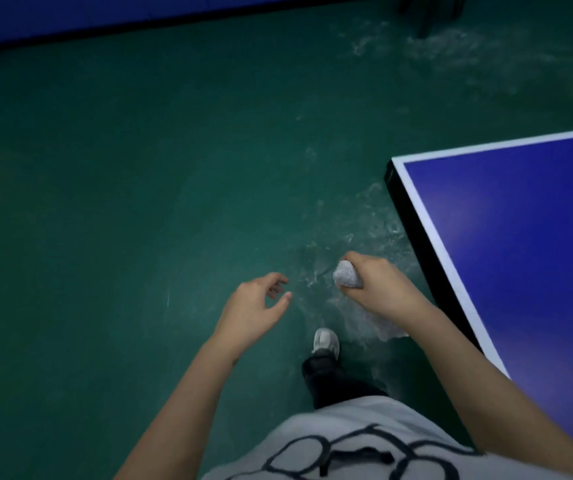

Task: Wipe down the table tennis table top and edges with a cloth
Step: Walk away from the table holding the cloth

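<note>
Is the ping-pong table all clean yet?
Nothing shows as wiped: the blue table top looks plain, no marks either way. Right now the right hand grips the cloth over the floor, away from the top; the left hand is free. Likely left: top and black edge.

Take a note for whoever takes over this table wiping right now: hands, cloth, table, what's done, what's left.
The left hand is free, fingers relaxed, over the floor.
The right hand grips the bunched cloth, one end hanging under the wrist, off the table.
The table stands to the right, its corner ahead of the right hand.
Done: cannot tell whether any of it was wiped.
Left: bring the cloth to the top, then along the black edges.
</note>
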Available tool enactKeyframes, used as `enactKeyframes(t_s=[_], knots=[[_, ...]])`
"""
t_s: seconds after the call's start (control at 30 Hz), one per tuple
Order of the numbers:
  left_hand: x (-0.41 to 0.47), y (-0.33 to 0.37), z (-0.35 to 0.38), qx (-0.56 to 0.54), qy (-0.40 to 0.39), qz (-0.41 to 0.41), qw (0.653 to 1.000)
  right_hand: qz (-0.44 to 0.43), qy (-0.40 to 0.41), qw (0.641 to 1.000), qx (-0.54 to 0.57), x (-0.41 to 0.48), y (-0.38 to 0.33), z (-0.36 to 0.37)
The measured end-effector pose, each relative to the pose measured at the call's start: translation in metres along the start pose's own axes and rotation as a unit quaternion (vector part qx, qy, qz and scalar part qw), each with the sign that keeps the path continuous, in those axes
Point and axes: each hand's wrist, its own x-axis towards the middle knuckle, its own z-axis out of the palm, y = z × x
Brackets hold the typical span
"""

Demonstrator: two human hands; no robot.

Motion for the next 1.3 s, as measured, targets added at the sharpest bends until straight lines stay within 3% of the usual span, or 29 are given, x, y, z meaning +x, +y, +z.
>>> enactKeyframes(t_s=[0.3,0.6,0.9,1.13,1.3], knots=[[0.250,0.047,-0.067,0.008,0.015,0.050,0.999,0.004,0.045,0.999,0.012,0.206,0.038,-0.112],[0.476,0.019,-0.092,0.038,-0.057,0.054,0.996,0.054,0.032,0.997,0.043,0.415,0.079,-0.159],[0.763,0.051,-0.166,0.028,-0.095,0.127,0.987,0.132,0.118,0.981,0.078,0.627,0.109,-0.273],[0.927,0.076,-0.125,0.025,-0.164,0.138,0.976,0.215,0.116,0.965,0.100,0.722,0.205,-0.316],[1.054,0.126,-0.076,0.019,-0.182,0.146,0.972,0.211,0.116,0.966,0.095,0.812,0.298,-0.383]])
